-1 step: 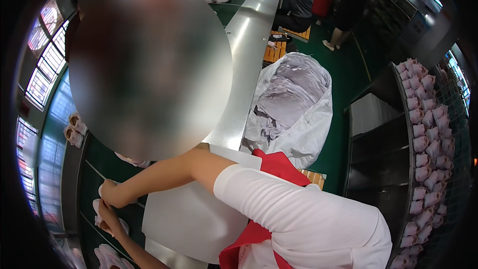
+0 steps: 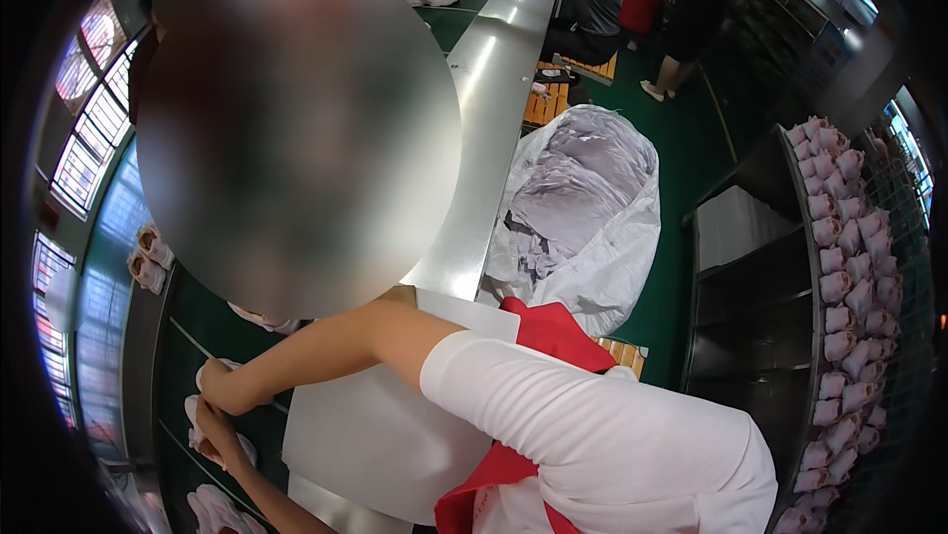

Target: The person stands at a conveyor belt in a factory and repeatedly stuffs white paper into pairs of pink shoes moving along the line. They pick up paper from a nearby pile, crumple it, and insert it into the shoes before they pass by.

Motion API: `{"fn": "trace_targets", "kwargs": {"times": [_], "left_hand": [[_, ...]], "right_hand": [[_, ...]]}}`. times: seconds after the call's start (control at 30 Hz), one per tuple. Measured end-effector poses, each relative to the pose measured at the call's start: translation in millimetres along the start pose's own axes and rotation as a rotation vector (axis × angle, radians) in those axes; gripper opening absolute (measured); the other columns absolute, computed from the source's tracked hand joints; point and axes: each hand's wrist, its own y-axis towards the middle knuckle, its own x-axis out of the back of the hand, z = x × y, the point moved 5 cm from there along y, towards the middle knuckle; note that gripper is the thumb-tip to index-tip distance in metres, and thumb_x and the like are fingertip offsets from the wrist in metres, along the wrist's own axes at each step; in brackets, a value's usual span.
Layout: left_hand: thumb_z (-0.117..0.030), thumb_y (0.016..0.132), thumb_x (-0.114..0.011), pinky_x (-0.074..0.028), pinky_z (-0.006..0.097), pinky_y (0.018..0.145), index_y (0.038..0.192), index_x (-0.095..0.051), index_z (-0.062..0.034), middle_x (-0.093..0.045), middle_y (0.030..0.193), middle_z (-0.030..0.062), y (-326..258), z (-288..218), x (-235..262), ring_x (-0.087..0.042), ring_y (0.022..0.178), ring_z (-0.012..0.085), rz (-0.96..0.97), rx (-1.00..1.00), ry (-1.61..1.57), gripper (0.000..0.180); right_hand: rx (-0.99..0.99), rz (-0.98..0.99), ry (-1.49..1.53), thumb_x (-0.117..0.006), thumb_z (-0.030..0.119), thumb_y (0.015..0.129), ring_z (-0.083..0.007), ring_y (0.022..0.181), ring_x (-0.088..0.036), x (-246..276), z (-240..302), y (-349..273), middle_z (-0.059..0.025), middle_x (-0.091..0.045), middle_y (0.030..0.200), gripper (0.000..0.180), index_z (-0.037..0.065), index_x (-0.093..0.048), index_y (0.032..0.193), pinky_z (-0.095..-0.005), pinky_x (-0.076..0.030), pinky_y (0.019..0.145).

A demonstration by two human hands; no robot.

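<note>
At the left, a pale pink-white shoe point(image 2: 243, 447) rests on the green work surface point(image 2: 197, 322). Over its near part, my left hand point(image 2: 210, 427) curls its fingers. Just above, my right hand point(image 2: 225, 388) is bent down at the wrist and closed around a second pale shoe point(image 2: 204, 373), largely covered by the hand. The two hands touch or nearly touch. Fingertips are mostly hidden, so their exact grip does not show. My right arm, in a white sleeve point(image 2: 592, 435), reaches across from the right.
A metal ledge point(image 2: 484, 89) runs along the green surface. Beside it stands a white sack point(image 2: 632, 238) of crumpled paper point(image 2: 573, 178). More pale shoes point(image 2: 217, 509) lie near my left forearm; others fill a rack point(image 2: 839, 287) at right. A large blurred disc covers the upper left. People work farther off.
My right sleeve and elbow have shifted very slightly to the left. Both hands stay at the shoes.
</note>
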Motion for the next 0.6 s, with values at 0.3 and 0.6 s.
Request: {"fn": "trace_targets", "kwargs": {"times": [0.3,0.6], "left_hand": [[-0.01,0.09,-0.047,-0.04,0.031,0.06,0.09,-0.056,0.0049,-0.06,0.074,0.0138,-8.0,-35.4,5.6,-0.052,0.066,0.0157,0.015,-0.002,-0.104,0.017],[-0.014,0.093,-0.046,-0.042,0.036,0.062,0.089,-0.057,0.0051,-0.06,0.078,0.0202,0.4,-47.3,6.1,-0.056,0.066,0.0279,-0.021,-0.011,0.05,0.023]], "right_hand": [[0.103,-0.059,-0.159,-0.068,0.027,0.074,-0.0194,0.08,-0.064,-26.7,5.9,37.3,0.0027,-0.067,0.093,0.025,0.02,-0.068,0.097,-0.0315,-0.046,0.065],[0.079,-0.027,-0.061,-0.072,0.032,0.069,-0.022,0.087,-0.063,-35.5,-0.3,34.2,-0.0014,-0.065,0.099,0.038,0.018,-0.065,0.104,-0.0332,-0.046,0.069]]}}
